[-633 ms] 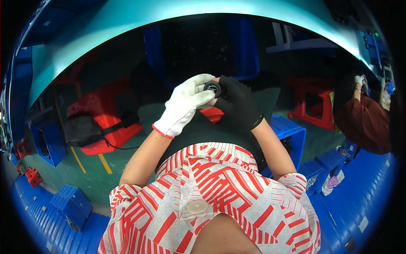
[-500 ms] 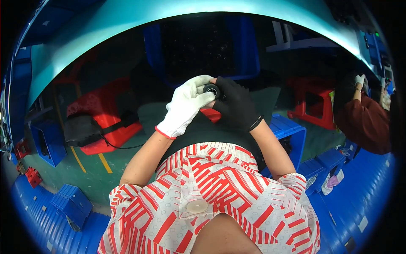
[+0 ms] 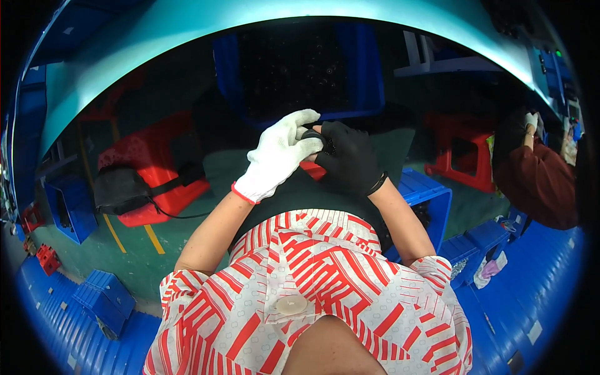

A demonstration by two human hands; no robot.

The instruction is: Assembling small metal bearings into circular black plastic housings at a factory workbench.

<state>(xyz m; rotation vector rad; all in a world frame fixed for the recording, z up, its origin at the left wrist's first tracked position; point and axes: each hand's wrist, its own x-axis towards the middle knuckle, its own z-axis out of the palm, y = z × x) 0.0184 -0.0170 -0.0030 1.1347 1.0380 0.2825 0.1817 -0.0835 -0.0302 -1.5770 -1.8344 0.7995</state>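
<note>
From the hands (image 3: 272, 156), free room is at nine o'clock until the red stool (image 3: 142, 150); the blue bin (image 3: 369, 75) obstructs twelve o'clock, the blue box (image 3: 422, 183) four o'clock.

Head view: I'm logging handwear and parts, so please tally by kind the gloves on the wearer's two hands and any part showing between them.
White glove, on the left hand: 1
Black glove, on the right hand: 1
Dark part, partly covered: 1
Total: 3 visible
</note>
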